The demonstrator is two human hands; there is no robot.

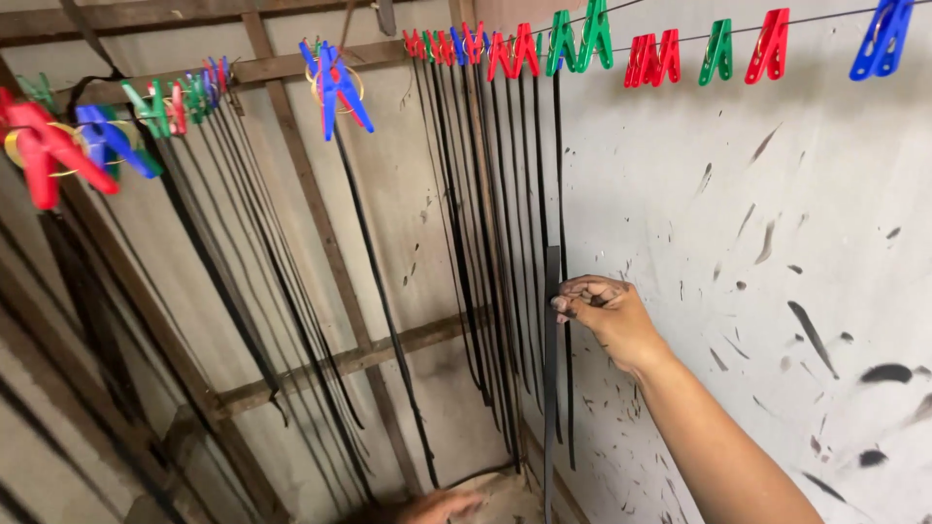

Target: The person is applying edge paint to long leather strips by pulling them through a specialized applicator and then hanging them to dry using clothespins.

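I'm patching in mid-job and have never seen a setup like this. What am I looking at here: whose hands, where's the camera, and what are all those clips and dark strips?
There is no machine here: a person works with bare hands, and the single picture comes from a camera worn on their head, looking forward and down.

The right hand reaches in from the lower right and pinches a long black strip that hangs straight down. Its fingertips are smudged dark. The left hand shows only partly at the bottom edge, low down; whether it holds anything cannot be told.

Across the top run thin lines carrying red, green and blue clothespins. Many similar black strips hang from the pins, in front of a wooden frame. To the right is a pale wall flecked with dark smears.
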